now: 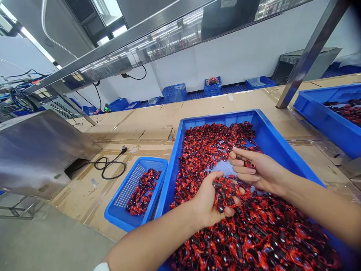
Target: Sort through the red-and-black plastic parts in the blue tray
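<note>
My left hand (210, 199) is cupped palm up around a heap of small red-and-black parts (225, 192), each with a black cap-like body and red bits. Just to its right, my right hand (251, 169) has its fingers curled in, with one or a few of the same parts (248, 164) in them. Both hands are over a large blue tray (261, 122) spread with a great many of these parts. What exactly the parts are, I cannot make out. A pale patch of the tray's bottom shows between the hands.
Left of the tray stands a small blue perforated basket (124, 192) with more such parts. A black power cord (108, 163) runs from a metal box (42, 150). Another blue tray (324, 116) is at the right, beyond a metal post (307, 64). Cardboard (135, 128) covers the table.
</note>
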Demonstrator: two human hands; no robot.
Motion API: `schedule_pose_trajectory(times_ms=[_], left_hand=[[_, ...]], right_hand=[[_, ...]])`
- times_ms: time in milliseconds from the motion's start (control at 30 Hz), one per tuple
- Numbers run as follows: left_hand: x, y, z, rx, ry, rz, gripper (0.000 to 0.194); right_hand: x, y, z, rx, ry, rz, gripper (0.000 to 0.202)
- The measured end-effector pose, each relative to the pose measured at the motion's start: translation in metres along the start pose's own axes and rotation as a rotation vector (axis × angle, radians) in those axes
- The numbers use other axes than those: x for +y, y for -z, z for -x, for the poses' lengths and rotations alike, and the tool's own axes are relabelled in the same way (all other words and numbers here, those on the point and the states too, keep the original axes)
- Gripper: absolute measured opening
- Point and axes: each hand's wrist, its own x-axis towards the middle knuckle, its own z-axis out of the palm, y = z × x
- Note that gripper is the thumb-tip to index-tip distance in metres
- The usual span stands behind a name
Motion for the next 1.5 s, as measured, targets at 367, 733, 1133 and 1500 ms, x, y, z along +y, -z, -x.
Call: schedule_pose_trajectory(times_ms=[367, 733, 1133, 1500], left_hand=[[-0.002, 0.01, -0.006, -0.038, -0.013, 0.016, 0.039], [-0.001, 0.01, -0.003, -0.049, -0.039, -0.013, 0.037], [-0.002, 0.008, 0.001, -0.08, -0.026, 0.011, 0.035], [-0.003, 0.009, -0.001, -0.085, -0.03, -0.008, 0.036]], right_hand=[[-0.004, 0.005, 0.0, 0.08, -0.033, 0.009, 0.017], [-0.004, 0.007, 0.002, 0.003, 0.161, 0.261, 0.049], [0.004, -0.013, 0.032, 0.04, 0.807, 0.726, 0.056], [0.0, -0.013, 0.039, 0.063, 0.955, 0.748, 0.043]])
